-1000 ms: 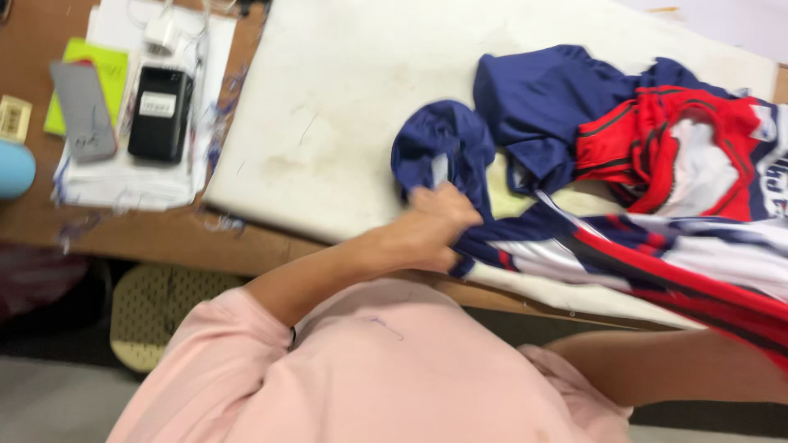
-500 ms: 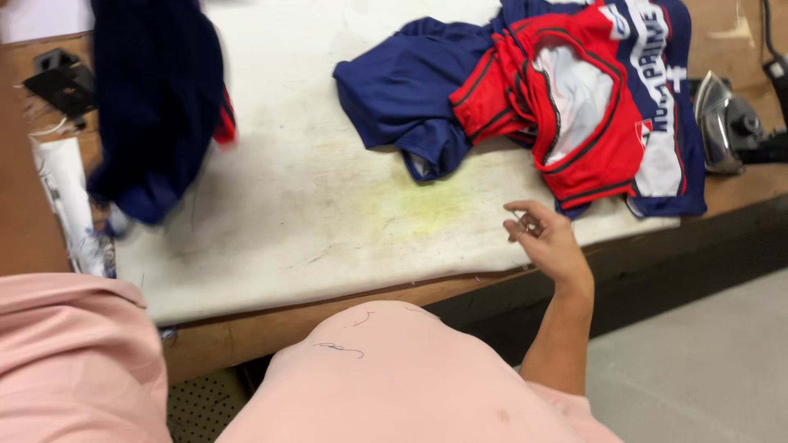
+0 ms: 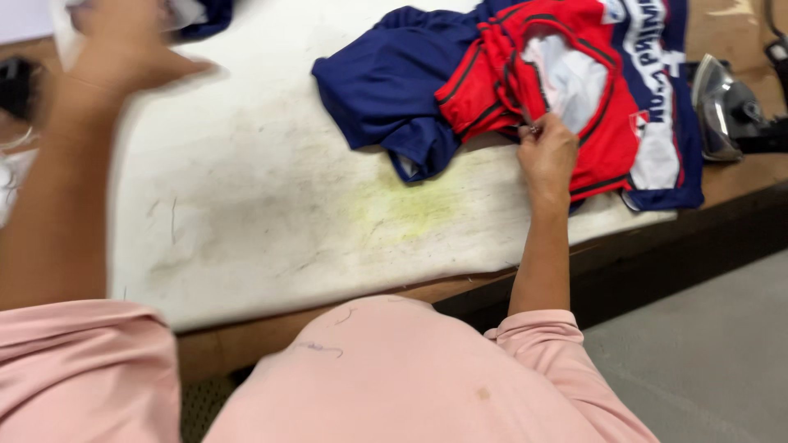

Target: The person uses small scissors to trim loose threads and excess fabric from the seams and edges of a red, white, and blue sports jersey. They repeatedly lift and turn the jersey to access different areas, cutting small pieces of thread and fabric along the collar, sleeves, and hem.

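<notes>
Right hand [image 3: 547, 152]: grip pinched together on red-and-navy jersey [image 3: 574, 90], heaped by tabletop [image 3: 246, 213] far right edge. Left hand [image 3: 123, 41]: blurred, raised at far left corner; grip unreadable.

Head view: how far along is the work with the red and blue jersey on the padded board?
Looks done: a dark blue garment sits at the board's far left corner, by the blurred left hand. In hand: the right hand touches the red and blue jersey, which lies crumpled on the white padded board. Left: the jersey is not smoothed flat; the iron rests untouched at the right.
</notes>
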